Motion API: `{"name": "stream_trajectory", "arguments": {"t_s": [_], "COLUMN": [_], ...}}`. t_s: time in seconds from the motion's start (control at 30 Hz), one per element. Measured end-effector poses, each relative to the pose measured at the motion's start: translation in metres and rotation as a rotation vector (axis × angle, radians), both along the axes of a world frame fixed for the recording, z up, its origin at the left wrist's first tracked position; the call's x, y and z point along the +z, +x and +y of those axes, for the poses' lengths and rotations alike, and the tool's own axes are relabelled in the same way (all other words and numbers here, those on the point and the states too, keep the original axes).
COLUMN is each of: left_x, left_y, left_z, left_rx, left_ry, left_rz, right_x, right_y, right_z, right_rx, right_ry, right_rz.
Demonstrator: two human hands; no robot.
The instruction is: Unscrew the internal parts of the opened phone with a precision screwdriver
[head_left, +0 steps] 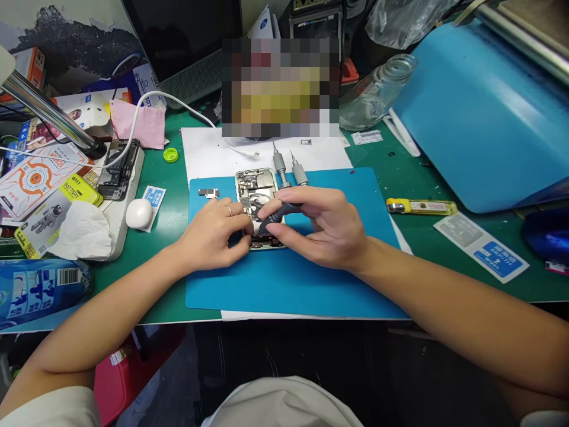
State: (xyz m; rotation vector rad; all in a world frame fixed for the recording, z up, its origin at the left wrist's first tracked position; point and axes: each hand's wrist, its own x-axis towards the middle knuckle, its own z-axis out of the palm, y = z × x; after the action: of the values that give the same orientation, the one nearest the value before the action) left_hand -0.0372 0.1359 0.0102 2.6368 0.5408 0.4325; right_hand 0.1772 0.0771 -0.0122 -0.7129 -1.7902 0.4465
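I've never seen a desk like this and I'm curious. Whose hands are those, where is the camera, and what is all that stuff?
The camera sits on a person's head and looks down, so you see that person's own two arms. The left hand steadies an opened phone with its insides showing. The right hand holds a small dark screwdriver with its tip down at the phone. The phone lies on a blue mat on a green table. Two grey screwdrivers lie just above the phone, and a small metal part lies to its left. Further left are a white earbud case, another opened phone and a crumpled tissue. To the right lie a yellow tool and a glass jar on its side.
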Motion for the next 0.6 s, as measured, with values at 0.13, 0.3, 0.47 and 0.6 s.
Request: {"name": "stream_trajectory", "arguments": {"t_s": [0.13,0.3,0.47,0.6], "left_x": [0.0001,0.0007,0.0016,-0.0013], "left_y": [-0.0003,-0.0010,-0.0011,-0.0018], "left_z": [0.0000,-0.0004,-0.0004,0.0011], "left_rx": [0.004,0.010,0.001,-0.009], "left_ry": [-0.012,-0.008,0.009,0.036], "left_rz": [-0.001,0.000,-0.012,-0.020], "right_x": [0.0001,0.0016,0.0047,0.0063], "right_y": [-0.0004,-0.0024,-0.0042,-0.0044], "right_z": [0.0014,0.0019,0.0008,0.0008], "right_rx": [-0.008,-0.031,-0.053,-0.052], "right_ry": [0.021,0.007,-0.001,0.015], "right_rz": [0.039,0.082,0.125,0.132]}}
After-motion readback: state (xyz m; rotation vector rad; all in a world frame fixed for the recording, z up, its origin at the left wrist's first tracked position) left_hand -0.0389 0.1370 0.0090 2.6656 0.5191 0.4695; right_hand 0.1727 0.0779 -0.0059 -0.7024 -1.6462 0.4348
